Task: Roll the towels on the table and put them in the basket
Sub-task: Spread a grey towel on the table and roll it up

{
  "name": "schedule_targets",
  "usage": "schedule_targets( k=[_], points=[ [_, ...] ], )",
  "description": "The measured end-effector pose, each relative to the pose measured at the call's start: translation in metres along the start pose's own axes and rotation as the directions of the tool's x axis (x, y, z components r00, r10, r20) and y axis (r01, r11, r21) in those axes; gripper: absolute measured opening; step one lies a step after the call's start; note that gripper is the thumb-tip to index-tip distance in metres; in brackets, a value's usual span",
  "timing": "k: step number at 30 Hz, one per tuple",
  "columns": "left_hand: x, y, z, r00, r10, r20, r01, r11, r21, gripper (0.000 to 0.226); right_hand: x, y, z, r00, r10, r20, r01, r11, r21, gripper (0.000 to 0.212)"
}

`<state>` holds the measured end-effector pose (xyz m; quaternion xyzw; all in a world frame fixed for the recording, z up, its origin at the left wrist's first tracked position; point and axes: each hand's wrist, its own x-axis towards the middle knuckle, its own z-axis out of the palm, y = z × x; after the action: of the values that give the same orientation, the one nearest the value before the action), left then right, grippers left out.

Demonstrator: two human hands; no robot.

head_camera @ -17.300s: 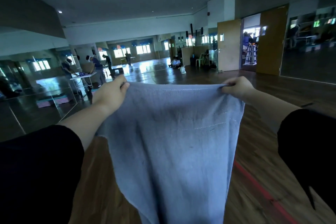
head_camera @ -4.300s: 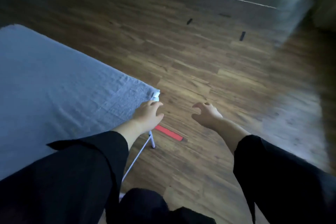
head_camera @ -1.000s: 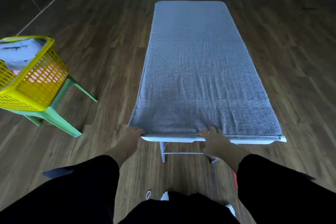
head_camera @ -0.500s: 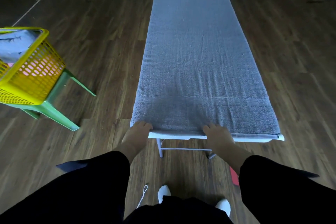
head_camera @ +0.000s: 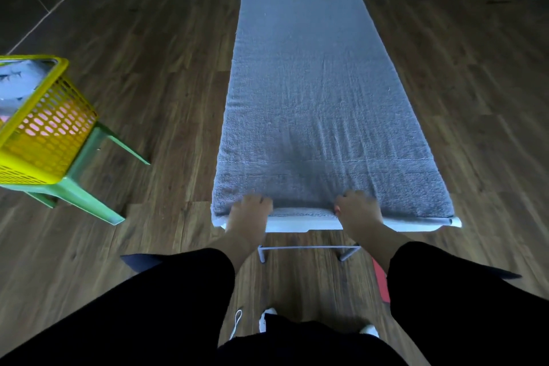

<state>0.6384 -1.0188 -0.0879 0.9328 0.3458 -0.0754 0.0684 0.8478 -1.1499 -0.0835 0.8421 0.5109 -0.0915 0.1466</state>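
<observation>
- A grey towel (head_camera: 320, 104) is spread flat along the whole white table (head_camera: 300, 224), from the far edge to the near edge.
- The left hand (head_camera: 249, 212) is placed on the towel's near edge by the table's near left corner; its fingers (head_camera: 258, 200) are curled over the hem.
- The right hand (head_camera: 358, 209) is set on the same edge near its middle, fingers closed on the hem, which is lifted slightly.
- A yellow basket (head_camera: 44, 140), already holding grey cloth, is seen on a green stool (head_camera: 89, 184) left of the table.
</observation>
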Motion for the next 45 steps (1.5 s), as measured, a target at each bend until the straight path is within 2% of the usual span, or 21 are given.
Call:
schedule_targets(
  k=[3,5,10,15,18,23,28,31,33,34,36,37,39,42,45],
  points=[
    [0.004,0.039,0.009,0.986,0.164,0.038,-0.159,0.981,-0.106,0.045,0.002,-0.002,0.001,1.000,-0.003,0.017,0.003,1.000,-0.024,0.024],
    [0.007,0.062,0.012,0.977,0.194,0.086,-0.185,0.977,-0.102,0.051,0.001,0.002,0.003,0.999,-0.022,0.023,0.022,1.000,0.018,0.026],
    [0.027,0.073,0.016,0.969,0.114,0.217,-0.080,0.984,-0.159,0.048,-0.009,0.042,0.016,0.994,-0.077,0.079,0.070,0.994,0.088,0.034],
    [0.039,0.077,0.002,0.967,0.049,0.248,0.017,0.966,-0.257,0.042,-0.016,0.116,0.044,0.993,0.045,0.107,-0.061,0.986,0.156,0.021],
    [0.038,0.078,-0.003,0.962,0.019,0.272,0.063,0.955,-0.289,0.054,-0.022,0.158,0.058,0.992,0.091,0.093,-0.109,0.971,0.212,0.022],
    [0.041,0.080,-0.005,0.966,-0.071,0.248,0.149,0.939,-0.310,0.039,-0.026,0.213,0.067,0.988,0.148,0.046,-0.155,0.939,0.306,0.022],
    [0.045,0.089,-0.004,0.963,-0.152,0.222,0.211,0.938,-0.275,0.034,-0.022,0.248,0.071,0.993,0.112,0.044,-0.121,0.920,0.372,0.025],
    [0.045,0.092,-0.002,0.958,-0.200,0.206,0.253,0.928,-0.273,0.027,-0.016,0.266,0.079,0.998,0.049,0.039,-0.062,0.854,0.516,0.026],
    [0.044,0.094,-0.001,0.951,-0.238,0.199,0.289,0.914,-0.287,0.024,-0.012,0.280,0.086,1.000,0.022,0.013,-0.025,0.817,0.575,0.038],
    [0.044,0.094,0.000,0.946,-0.255,0.198,0.306,0.905,-0.297,0.024,-0.010,0.286,0.088,0.999,0.029,0.014,-0.032,0.819,0.574,0.041],
    [0.043,0.097,0.001,0.941,-0.275,0.198,0.326,0.894,-0.308,0.024,-0.007,0.292,0.082,0.993,0.033,0.111,-0.089,0.833,0.546,0.045],
    [0.044,0.098,0.001,0.940,-0.282,0.194,0.332,0.891,-0.309,0.024,-0.005,0.292,0.076,0.983,0.014,0.182,-0.109,0.845,0.523,0.043],
    [0.044,0.100,0.004,0.937,-0.298,0.182,0.342,0.888,-0.308,0.022,0.001,0.293,0.067,0.964,0.019,0.265,-0.147,0.869,0.472,0.023],
    [0.044,0.103,0.006,0.939,-0.303,0.165,0.340,0.895,-0.289,0.022,0.006,0.288,0.055,0.964,0.136,0.226,-0.220,0.889,0.401,0.013],
    [0.043,0.105,0.006,0.940,-0.303,0.160,0.338,0.893,-0.296,0.022,0.002,0.272,0.037,0.954,0.261,0.147,-0.296,0.895,0.335,0.023]
  ],
)
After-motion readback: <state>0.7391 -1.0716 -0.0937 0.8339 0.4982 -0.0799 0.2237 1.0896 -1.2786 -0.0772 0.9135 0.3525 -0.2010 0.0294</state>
